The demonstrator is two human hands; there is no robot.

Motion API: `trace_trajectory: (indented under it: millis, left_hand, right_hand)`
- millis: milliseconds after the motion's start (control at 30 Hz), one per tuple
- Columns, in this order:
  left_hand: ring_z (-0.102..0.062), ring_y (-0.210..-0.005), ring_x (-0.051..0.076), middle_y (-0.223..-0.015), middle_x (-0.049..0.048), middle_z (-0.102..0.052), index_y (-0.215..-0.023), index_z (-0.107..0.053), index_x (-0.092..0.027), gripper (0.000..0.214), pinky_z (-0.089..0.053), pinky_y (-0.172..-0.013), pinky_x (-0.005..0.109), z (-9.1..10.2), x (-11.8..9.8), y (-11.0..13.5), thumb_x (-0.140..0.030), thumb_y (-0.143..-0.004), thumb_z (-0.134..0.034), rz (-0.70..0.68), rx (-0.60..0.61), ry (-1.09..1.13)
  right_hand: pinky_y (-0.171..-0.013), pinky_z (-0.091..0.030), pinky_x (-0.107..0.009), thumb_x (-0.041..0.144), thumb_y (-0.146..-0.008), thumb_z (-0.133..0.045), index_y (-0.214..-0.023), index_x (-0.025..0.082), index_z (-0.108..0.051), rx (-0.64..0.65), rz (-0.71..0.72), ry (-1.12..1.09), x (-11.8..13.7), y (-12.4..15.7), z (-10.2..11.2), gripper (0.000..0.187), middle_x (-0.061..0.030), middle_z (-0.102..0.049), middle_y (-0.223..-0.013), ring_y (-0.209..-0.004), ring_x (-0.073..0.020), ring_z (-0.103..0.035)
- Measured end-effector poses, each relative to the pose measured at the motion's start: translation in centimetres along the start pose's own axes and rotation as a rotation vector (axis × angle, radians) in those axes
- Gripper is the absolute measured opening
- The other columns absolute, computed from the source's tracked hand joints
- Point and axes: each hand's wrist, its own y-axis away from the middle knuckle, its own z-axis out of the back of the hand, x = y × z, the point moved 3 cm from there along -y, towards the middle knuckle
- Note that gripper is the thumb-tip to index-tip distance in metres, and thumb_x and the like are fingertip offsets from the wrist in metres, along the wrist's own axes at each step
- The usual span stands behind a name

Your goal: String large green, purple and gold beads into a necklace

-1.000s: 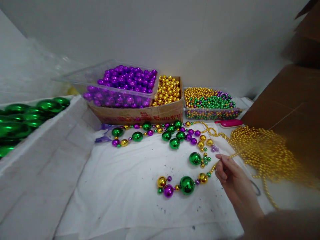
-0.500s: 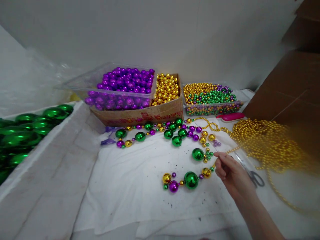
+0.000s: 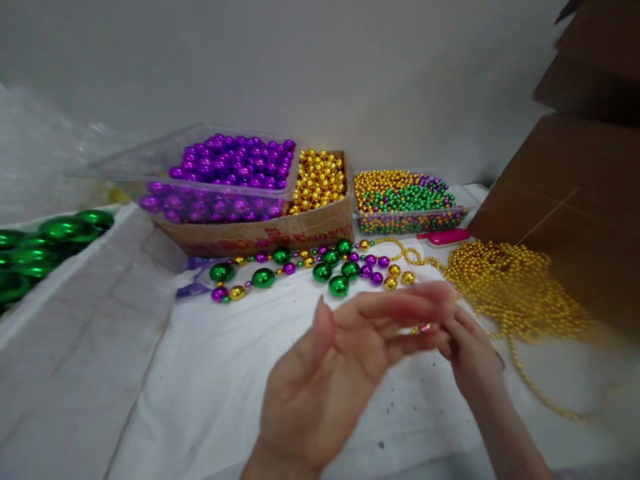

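My left hand (image 3: pixel 340 360) reaches in palm up, thumb apart and fingers stretched to the right. Its fingertips meet my right hand (image 3: pixel 473 347), whose fingers are pinched together; what lies between them cannot be made out. A small shiny bit of beads (image 3: pixel 424 328) shows between the fingers of my left hand. The big green, gold and purple beads nearest me are hidden behind that hand. Just beyond it lie loose green balls (image 3: pixel 339 286), purple balls (image 3: pixel 377 279) and gold balls (image 3: pixel 408 277), beside a strung bead garland (image 3: pixel 263 277) on the white cloth (image 3: pixel 210 373).
Behind are a clear tub of purple balls (image 3: pixel 235 163), a cardboard box of gold balls (image 3: pixel 320 177) and a tray of small mixed beads (image 3: pixel 407 197). A pink-handled tool (image 3: pixel 449 237) and heaped gold bead chain (image 3: pixel 515 287) lie right. Green balls (image 3: pixel 60 237) fill a left-hand box.
My left hand has come into view from below and met my right hand, covering the nearest beads. The view has shifted a little to the right.
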Motion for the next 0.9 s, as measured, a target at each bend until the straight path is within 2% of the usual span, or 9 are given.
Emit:
trace_trajectory:
  millis: [100, 200, 267, 400, 467, 533, 633, 767, 900]
  left_hand:
    - [-0.058, -0.108, 0.027, -0.115, 0.0081, -0.066, -0.099, -0.070, -0.022, 0.035, -0.045, -0.093, 0.043, 3.9, -1.4, -3.2, -0.048, -0.086, -0.050, -0.104, -0.193, -0.121]
    - [-0.060, -0.101, 0.023, -0.108, 0.0086, -0.068, -0.095, -0.070, -0.018, 0.029, -0.045, -0.090, 0.036, 8.6, 1.2, -4.6, -0.042, -0.082, -0.059, -0.012, -0.429, -0.474]
    - [-0.062, -0.093, 0.022, -0.103, 0.0079, -0.069, -0.095, -0.069, -0.018, 0.027, -0.047, -0.083, 0.034, 10.2, 3.9, -6.1, -0.040, -0.081, -0.059, 0.054, -0.418, -0.650]
    - [-0.063, -0.087, 0.020, -0.098, 0.0071, -0.069, -0.093, -0.067, -0.018, 0.022, -0.049, -0.078, 0.032, 10.1, 7.9, -11.4, -0.027, -0.087, -0.048, -0.022, -0.206, -1.072]
    - [-0.062, -0.093, 0.020, -0.103, 0.0070, -0.067, -0.097, -0.066, -0.019, 0.022, -0.047, -0.083, 0.033, 9.4, 9.2, -14.6, -0.018, -0.084, -0.049, -0.055, -0.134, -1.279]
    - [-0.058, -0.102, 0.023, -0.107, 0.0086, -0.065, -0.100, -0.066, -0.019, 0.023, -0.043, -0.091, 0.036, 8.7, 10.4, -17.4, -0.015, -0.081, -0.053, -0.050, -0.094, -1.349]
    - [-0.058, -0.103, 0.027, -0.108, 0.0123, -0.063, -0.097, -0.066, -0.017, 0.025, -0.042, -0.092, 0.040, 8.1, 12.0, -20.1, -0.009, -0.075, -0.058, -0.006, -0.026, -1.409]
    - [-0.058, -0.101, 0.027, -0.101, 0.0120, -0.064, -0.090, -0.067, -0.016, 0.022, -0.042, -0.091, 0.039, 7.9, 12.0, -20.8, -0.007, -0.071, -0.062, 0.020, 0.020, -1.402]
    - [-0.061, -0.086, 0.019, -0.096, 0.0074, -0.065, -0.112, -0.061, -0.019, 0.030, -0.048, -0.074, 0.030, 8.8, 8.3, -17.5, -0.024, -0.083, -0.057, 0.003, -0.027, -1.233]
  right_hand:
    - [-0.042, -0.031, -0.022, 0.047, -0.086, -0.052, -0.102, 0.022, -0.056, -0.069, -0.021, 0.235, 0.4, 0.0, 2.7, 0.029, -0.0014, -0.064, -0.073, -0.046, -0.0092, -0.041]
    - [-0.048, -0.036, -0.022, 0.046, -0.085, -0.055, -0.092, 0.021, -0.058, -0.106, 0.005, 0.495, 1.8, 0.4, 4.8, 0.026, -0.0016, -0.066, -0.075, -0.053, -0.0103, -0.047]
    - [-0.048, -0.037, -0.022, 0.045, -0.083, -0.058, -0.088, 0.021, -0.060, -0.181, 0.025, 0.446, 3.1, 0.9, 5.5, 0.025, -0.0018, -0.066, -0.074, -0.053, -0.0101, -0.046]
    - [-0.042, -0.034, -0.020, 0.040, -0.073, -0.071, -0.083, 0.020, -0.063, -0.398, 0.023, 0.130, 4.9, 1.8, 5.4, 0.023, -0.0043, -0.067, -0.086, -0.053, -0.0084, -0.044]
    - [-0.039, -0.030, -0.020, 0.033, -0.070, -0.074, -0.073, 0.019, -0.060, -0.389, -0.031, -0.030, 5.0, 2.0, 4.8, 0.020, -0.0053, -0.068, -0.095, -0.048, -0.0056, -0.039]
    - [-0.038, -0.028, -0.020, 0.028, -0.069, -0.074, -0.067, 0.018, -0.056, -0.342, -0.095, -0.174, 4.7, 1.9, 4.3, 0.020, -0.0053, -0.068, -0.099, -0.047, -0.0041, -0.036]
    - [-0.038, -0.024, -0.020, 0.026, -0.071, -0.072, -0.069, 0.019, -0.056, -0.312, -0.147, -0.299, 4.3, 1.8, 3.7, 0.018, -0.0040, -0.068, -0.094, -0.045, -0.0035, -0.036]
    - [-0.037, -0.019, -0.021, 0.029, -0.074, -0.070, -0.076, 0.020, -0.057, -0.289, -0.161, -0.374, 4.4, 1.5, 3.3, 0.016, -0.0022, -0.067, -0.086, -0.042, -0.0025, -0.024]
    - [-0.038, -0.017, -0.023, 0.033, -0.075, -0.070, -0.081, 0.023, -0.056, -0.282, -0.141, -0.383, 4.9, 1.5, 3.5, 0.018, -0.0009, -0.064, -0.085, -0.043, -0.0036, -0.022]
